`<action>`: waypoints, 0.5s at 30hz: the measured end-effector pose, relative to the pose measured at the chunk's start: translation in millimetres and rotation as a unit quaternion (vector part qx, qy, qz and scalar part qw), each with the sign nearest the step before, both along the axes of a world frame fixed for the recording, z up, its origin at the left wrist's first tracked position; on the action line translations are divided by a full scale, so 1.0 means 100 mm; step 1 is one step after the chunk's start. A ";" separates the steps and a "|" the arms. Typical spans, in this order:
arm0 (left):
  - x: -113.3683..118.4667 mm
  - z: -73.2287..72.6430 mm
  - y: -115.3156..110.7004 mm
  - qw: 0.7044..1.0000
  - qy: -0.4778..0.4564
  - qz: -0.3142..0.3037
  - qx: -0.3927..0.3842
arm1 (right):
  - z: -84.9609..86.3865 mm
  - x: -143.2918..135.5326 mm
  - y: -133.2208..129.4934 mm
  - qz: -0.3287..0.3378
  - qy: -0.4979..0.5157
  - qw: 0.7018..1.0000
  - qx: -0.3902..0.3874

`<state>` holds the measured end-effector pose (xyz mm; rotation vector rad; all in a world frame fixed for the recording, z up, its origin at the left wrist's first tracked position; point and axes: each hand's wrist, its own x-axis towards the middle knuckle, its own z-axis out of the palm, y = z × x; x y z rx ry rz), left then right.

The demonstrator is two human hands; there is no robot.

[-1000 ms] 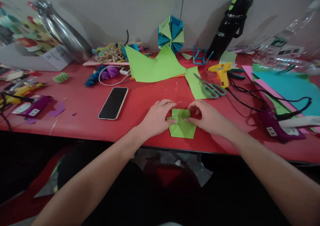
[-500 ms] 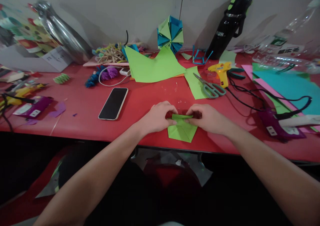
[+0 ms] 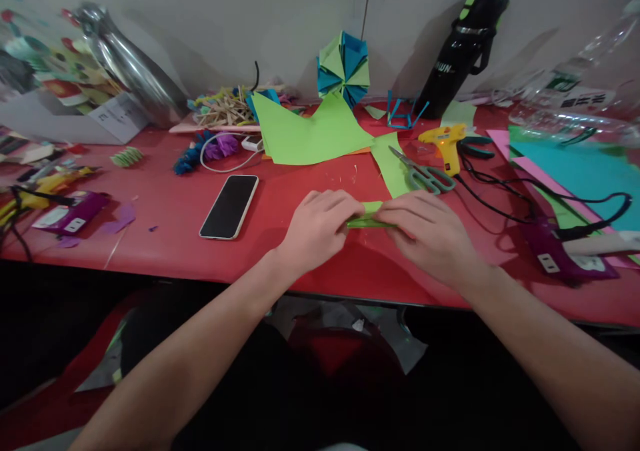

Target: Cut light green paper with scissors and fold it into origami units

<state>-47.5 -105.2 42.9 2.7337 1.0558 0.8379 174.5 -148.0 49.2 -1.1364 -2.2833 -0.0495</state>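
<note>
A small piece of folded green paper is held just above the red table. My left hand is closed on its left end, and my right hand grips the right end. My fingers cover much of the paper, so only a narrow strip shows between them. Just beyond my right hand lie grey-handled scissors, partly over a green paper strip. A large green sheet with a notched top edge is farther back.
A phone lies left of my hands. On the right are a yellow glue gun with a black cable, a purple power strip and coloured sheets. A blue-and-green paper ball and a black bottle stand by the wall.
The green paper, wide and spread toward the table's front edge before, is now a narrow strip between my hands. Both hands have turned over it and shifted slightly away from me.
</note>
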 end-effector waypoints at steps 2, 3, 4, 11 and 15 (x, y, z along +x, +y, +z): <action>0.00 -0.08 -0.05 0.998 0.070 -0.006 0.010 | -0.10 -0.01 -0.02 0.017 -0.046 0.998 -0.031; -0.01 -0.12 -0.07 0.995 0.098 -0.011 0.009 | -0.15 -0.02 -0.03 0.025 -0.067 0.996 -0.051; -0.01 -0.15 -0.09 0.992 0.125 -0.020 0.009 | -0.19 -0.03 -0.05 0.031 -0.084 0.994 -0.068; -0.08 -0.08 -0.22 0.983 0.163 -0.053 -0.064 | -0.26 -0.06 -0.13 0.048 -0.094 0.984 -0.145; -0.07 -0.01 -0.31 0.980 0.168 -0.051 -0.096 | -0.23 -0.06 -0.12 0.057 -0.064 0.980 -0.180</action>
